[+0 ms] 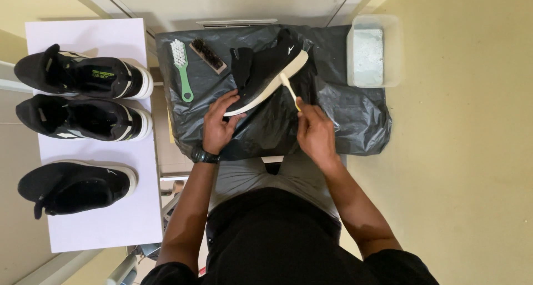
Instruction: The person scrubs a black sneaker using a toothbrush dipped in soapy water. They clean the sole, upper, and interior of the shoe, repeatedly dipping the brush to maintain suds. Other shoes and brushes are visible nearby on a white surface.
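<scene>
A black sneaker [265, 68] with a white sole lies tilted on its side on a black plastic sheet [344, 115]. My left hand [219, 124] grips its heel end and steadies it. My right hand [315, 132] holds a small toothbrush [288, 88] with a pale head and yellow handle, its bristles against the white sole edge. A dark watch sits on my left wrist.
A green-handled brush [181, 68] and a dark bristle brush [209, 55] lie on the sheet's left part. A clear tub [393, 51] of water stands at the right. Three black sneakers [83, 76] sit on a white board [111, 218] at the left.
</scene>
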